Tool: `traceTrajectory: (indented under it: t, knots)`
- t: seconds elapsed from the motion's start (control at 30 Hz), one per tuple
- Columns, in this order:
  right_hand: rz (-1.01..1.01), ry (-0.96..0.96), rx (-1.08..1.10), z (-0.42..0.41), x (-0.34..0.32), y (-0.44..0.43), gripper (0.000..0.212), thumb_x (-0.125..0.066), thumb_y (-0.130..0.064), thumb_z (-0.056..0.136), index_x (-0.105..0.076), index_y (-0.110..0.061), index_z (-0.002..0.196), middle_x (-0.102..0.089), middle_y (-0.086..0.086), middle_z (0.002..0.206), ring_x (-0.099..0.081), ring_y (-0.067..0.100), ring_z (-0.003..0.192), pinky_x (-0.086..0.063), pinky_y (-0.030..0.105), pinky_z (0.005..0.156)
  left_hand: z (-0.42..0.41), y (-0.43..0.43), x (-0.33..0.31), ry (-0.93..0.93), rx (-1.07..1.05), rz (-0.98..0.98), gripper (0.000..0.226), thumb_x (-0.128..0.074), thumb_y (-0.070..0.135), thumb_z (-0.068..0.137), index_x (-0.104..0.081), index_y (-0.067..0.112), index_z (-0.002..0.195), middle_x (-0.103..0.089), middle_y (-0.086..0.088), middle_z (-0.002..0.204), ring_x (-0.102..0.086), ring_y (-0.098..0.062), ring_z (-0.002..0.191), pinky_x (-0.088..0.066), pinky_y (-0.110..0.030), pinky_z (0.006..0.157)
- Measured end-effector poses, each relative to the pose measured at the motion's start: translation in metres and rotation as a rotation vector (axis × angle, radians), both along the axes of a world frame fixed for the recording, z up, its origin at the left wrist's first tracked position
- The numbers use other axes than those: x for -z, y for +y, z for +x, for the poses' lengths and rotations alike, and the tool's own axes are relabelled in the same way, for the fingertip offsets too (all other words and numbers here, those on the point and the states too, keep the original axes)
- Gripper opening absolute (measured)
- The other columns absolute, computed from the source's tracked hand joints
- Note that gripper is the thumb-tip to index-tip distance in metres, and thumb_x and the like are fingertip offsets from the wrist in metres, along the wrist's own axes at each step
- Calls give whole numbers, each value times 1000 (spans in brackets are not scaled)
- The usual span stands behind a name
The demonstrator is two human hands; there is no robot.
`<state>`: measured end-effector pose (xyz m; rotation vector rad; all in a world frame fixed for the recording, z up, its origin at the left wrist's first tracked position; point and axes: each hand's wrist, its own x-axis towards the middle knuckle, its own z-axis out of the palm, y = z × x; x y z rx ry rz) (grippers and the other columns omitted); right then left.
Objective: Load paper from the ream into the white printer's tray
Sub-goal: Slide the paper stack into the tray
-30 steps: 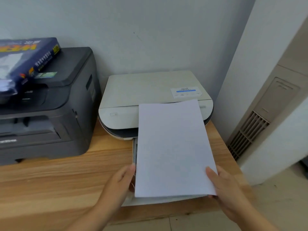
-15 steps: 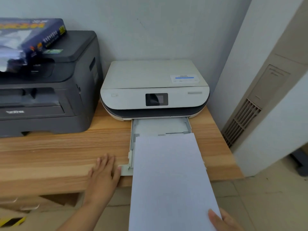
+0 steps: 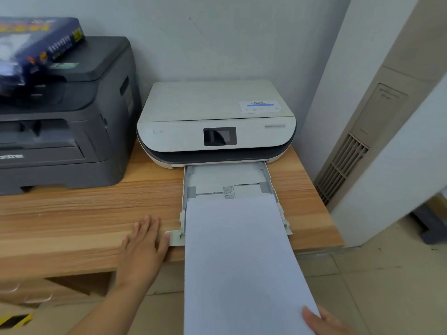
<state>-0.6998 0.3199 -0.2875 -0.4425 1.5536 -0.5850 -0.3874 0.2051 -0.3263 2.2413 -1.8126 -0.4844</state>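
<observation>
From the head view, the right hand [image 3: 324, 321] gripped the paper [image 3: 239, 257] at its near corner, its front edge over the open tray [image 3: 271, 180] of the white printer [image 3: 215, 117]; the left hand [image 3: 142, 247], fingers spread flat, rested on the bench [image 3: 72, 213] touching the tray's corner. Sliding the sheets in level and square between the side guides would seat them best. A dark printer [image 3: 63, 131] carried the ream [image 3: 33, 49]; a vent [image 3: 343, 165] stood right.

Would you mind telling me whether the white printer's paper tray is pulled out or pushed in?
Pulled out. The tray extends from under the white printer to the desk's front edge, with the paper only partly over it.
</observation>
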Motion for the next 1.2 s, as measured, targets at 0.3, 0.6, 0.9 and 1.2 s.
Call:
traceTrajectory:
  t: [0.3, 0.6, 0.9, 1.2]
  knots:
    - [-86, -183, 146, -13, -4, -1, 18, -51, 2, 90, -66, 1, 81, -71, 6, 55, -67, 15, 45, -45, 14, 32, 1, 1, 4, -6, 5, -9, 57, -20, 46, 94, -10, 25, 147, -6, 4, 158, -1, -16, 145, -7, -39, 117]
    - [-169, -117, 77, -16, -2, 9, 28, -52, 9, 88, -69, -2, 69, -69, 6, 49, -64, 12, 37, -41, 13, 30, 0, 2, 2, -21, 1, -14, 57, -20, 46, 95, -9, 26, 147, -6, 4, 158, -1, -16, 145, -6, -38, 117]
    - [-182, -37, 68, -2, 8, 9, 35, -54, -2, 90, -71, -9, 60, -70, 1, 50, -66, 17, 56, -49, 19, 45, -1, 2, 2, -15, -6, -16, 56, -22, 45, 95, -11, 26, 147, -7, 5, 158, -2, -16, 145, -6, -38, 117]
    - [-138, 27, 59, 0, 5, 0, 15, -60, -15, 88, -72, -13, 78, -74, 1, 66, -65, 21, 78, -44, 25, 62, 0, 1, 2, -18, -2, -17, 57, -21, 45, 95, -10, 25, 147, -6, 4, 158, -2, -16, 145, -6, -38, 117]
